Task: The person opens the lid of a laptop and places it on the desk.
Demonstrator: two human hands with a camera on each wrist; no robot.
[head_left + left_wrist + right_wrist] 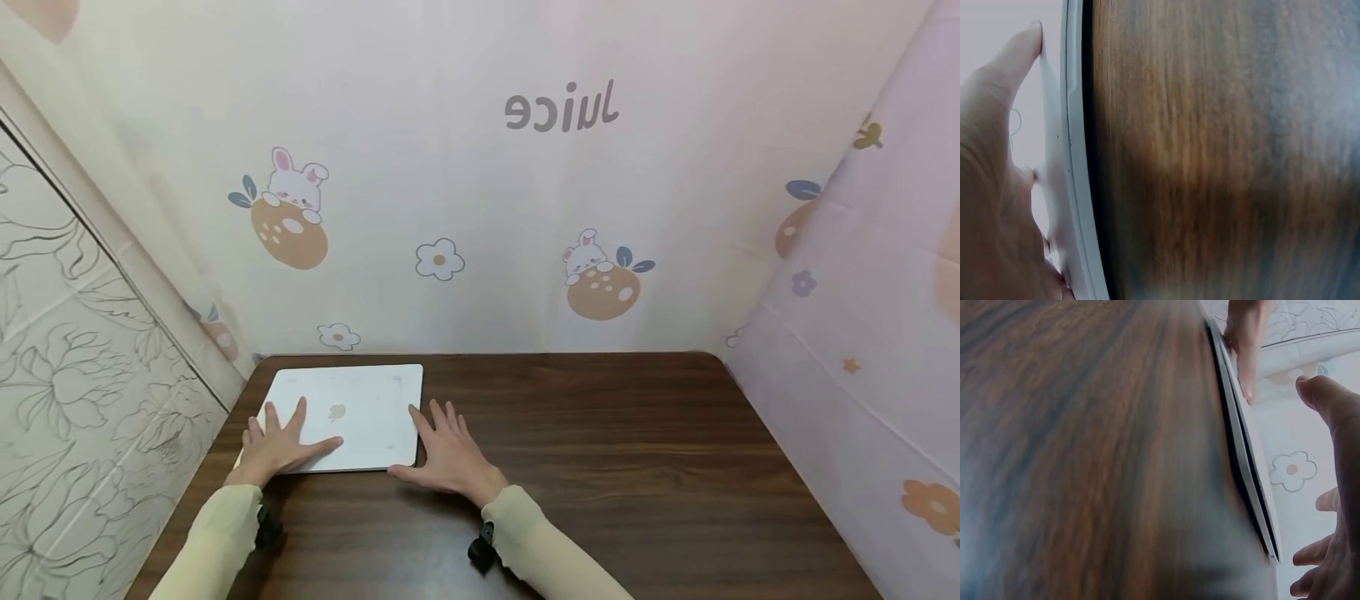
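Note:
A closed silver laptop (360,417) with an apple logo lies at the left of the brown wooden table (600,467). My left hand (276,450) rests on its left part, fingers spread and thumb stretched across the lid. In the left wrist view that thumb (1016,56) lies over the laptop's pale surface, beside its front edge (1075,125). My right hand (450,462) is at the laptop's front right corner, fingers straight and apart. The right wrist view shows the right hand (1335,506) slightly off the thin laptop side (1244,450); whether a fingertip touches it, I cannot tell.
A pale curtain (480,183) printed with rabbits, flowers and fruit hangs behind the table's back edge. Another printed cloth (862,333) hangs at the right. A white panel with line-drawn flowers (67,400) stands along the left. Dark wrist cameras (482,550) sit at both cuffs.

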